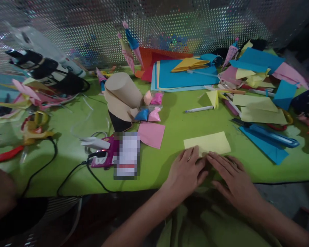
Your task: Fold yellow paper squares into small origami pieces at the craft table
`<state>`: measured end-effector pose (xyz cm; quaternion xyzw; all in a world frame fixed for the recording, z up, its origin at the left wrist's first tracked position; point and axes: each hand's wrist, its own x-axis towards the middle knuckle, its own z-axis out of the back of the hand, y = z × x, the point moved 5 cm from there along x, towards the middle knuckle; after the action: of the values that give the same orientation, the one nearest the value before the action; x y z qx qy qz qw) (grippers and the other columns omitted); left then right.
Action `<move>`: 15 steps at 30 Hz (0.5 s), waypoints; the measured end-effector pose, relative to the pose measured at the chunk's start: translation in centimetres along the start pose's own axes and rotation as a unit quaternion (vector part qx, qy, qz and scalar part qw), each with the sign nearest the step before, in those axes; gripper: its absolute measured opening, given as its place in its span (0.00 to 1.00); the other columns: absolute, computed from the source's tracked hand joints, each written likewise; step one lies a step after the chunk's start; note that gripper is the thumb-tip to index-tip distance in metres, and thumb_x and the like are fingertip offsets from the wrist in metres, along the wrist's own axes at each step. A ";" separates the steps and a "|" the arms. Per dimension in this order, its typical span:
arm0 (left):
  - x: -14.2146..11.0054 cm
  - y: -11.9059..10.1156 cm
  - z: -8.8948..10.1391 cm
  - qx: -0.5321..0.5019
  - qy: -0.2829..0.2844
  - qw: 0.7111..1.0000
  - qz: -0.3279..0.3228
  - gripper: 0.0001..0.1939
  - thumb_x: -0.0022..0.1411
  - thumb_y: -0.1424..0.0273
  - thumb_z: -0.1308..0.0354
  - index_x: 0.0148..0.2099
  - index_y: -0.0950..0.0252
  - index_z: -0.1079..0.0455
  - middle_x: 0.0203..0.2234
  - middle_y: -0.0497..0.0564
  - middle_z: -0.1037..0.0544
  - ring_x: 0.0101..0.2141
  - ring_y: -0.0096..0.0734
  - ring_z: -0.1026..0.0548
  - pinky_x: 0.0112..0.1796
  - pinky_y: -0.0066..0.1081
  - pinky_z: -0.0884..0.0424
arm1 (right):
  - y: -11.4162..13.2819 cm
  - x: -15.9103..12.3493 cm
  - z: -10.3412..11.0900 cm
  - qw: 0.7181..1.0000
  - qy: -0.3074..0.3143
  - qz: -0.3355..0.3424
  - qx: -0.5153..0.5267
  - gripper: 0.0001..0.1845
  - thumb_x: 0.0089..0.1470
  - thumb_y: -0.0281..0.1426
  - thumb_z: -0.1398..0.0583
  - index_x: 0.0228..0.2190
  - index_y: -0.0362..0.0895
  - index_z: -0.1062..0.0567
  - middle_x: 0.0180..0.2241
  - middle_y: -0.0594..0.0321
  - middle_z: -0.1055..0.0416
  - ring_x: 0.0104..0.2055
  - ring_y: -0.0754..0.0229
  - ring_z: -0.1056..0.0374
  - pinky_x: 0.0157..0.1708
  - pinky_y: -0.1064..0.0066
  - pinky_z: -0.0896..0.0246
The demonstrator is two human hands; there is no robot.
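A pale yellow sheet of paper (213, 141) lies on the green table (170, 168) in front of me. My left hand (185, 168) rests on its near left edge, fingertips pressing down and the thumb pointing toward the other hand. At the near edge's middle and right, my right hand (230, 173) has its fingers stretched out flat over the paper. The fingertips of both hands come close together there, and the sheet's near edge is partly hidden beneath them. A pink paper square (152, 134) is to the left of the sheet.
Beyond the sheet is a white pen (199, 109). A blue utility knife (274, 134) and cut papers (264, 115) lie right. To the left are a phone (127, 154), cables, a cardboard roll (123, 90) and a glue gun (36, 132). Another person's arm (1, 192) shows far left.
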<state>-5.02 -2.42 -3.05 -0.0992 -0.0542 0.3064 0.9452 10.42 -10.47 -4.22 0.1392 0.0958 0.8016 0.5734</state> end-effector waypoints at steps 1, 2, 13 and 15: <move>0.0 0.0 0.0 0.002 -0.001 1.000 -0.002 0.22 0.77 0.58 0.44 0.66 0.60 0.28 0.68 0.63 0.31 0.65 0.52 0.31 0.60 0.48 0.28 | -0.3 -0.3 -0.1 1.000 0.000 -0.009 -0.011 0.41 0.72 0.38 0.44 0.77 0.50 0.54 0.73 0.53 0.37 0.72 0.49 0.36 0.68 0.47 0.46; 0.0 0.0 0.0 0.004 -0.002 1.000 -0.003 0.24 0.77 0.57 0.45 0.69 0.59 0.31 0.68 0.63 0.31 0.65 0.52 0.31 0.60 0.49 0.28 | -0.7 -0.5 0.0 1.000 -0.001 -0.015 -0.019 0.40 0.72 0.38 0.45 0.77 0.51 0.54 0.73 0.54 0.37 0.71 0.49 0.35 0.67 0.48 0.46; -1.3 0.7 0.3 0.001 -0.011 1.000 -0.006 0.27 0.78 0.60 0.47 0.75 0.57 0.38 0.73 0.58 0.34 0.69 0.47 0.33 0.66 0.53 0.35 | -4.3 -2.6 1.4 0.992 -0.067 -0.060 -0.088 0.32 0.72 0.35 0.44 0.73 0.55 0.40 0.68 0.58 0.28 0.68 0.45 0.32 0.64 0.47 0.48; -2.0 1.0 0.5 0.000 -0.011 1.000 0.000 0.26 0.79 0.60 0.48 0.74 0.58 0.37 0.74 0.56 0.35 0.71 0.46 0.34 0.67 0.54 0.36 | -4.4 -2.6 1.4 0.992 -0.068 -0.057 -0.085 0.32 0.72 0.35 0.44 0.73 0.54 0.40 0.68 0.58 0.28 0.68 0.45 0.31 0.64 0.47 0.48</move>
<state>-7.32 -2.75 -2.85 -0.0963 -0.0645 0.3071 0.9446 15.57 -11.55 -4.59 0.1391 -0.0041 0.7615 0.6331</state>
